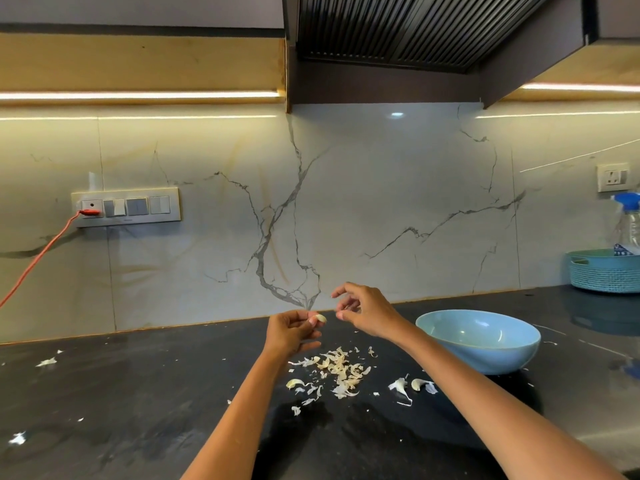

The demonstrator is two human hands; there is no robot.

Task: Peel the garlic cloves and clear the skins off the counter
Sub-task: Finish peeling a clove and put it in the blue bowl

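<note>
Above the dark surface [138, 393], my left hand [291, 332] pinches a pale garlic clove [320, 319] at its fingertips, holding it clear of the stone. My right hand [363, 311] hangs just beside the clove, to its right and a little higher, fingers loosely curled; from this angle I cannot tell whether a scrap of skin sits between the thumb and forefinger. Directly below both hands lies a heap of papery skins [341, 370], with smaller flakes trailing toward me. An unpeeled clove [293, 383] rests at the heap's left edge, and another clove [417, 384] lies to the right, near the foot of the blue bowl [485, 355]. Stray bits of skin [46, 362] dot the far left of the surface. A teal basket [604, 275] stands at the back right, against the marble wall [381, 202].
</note>
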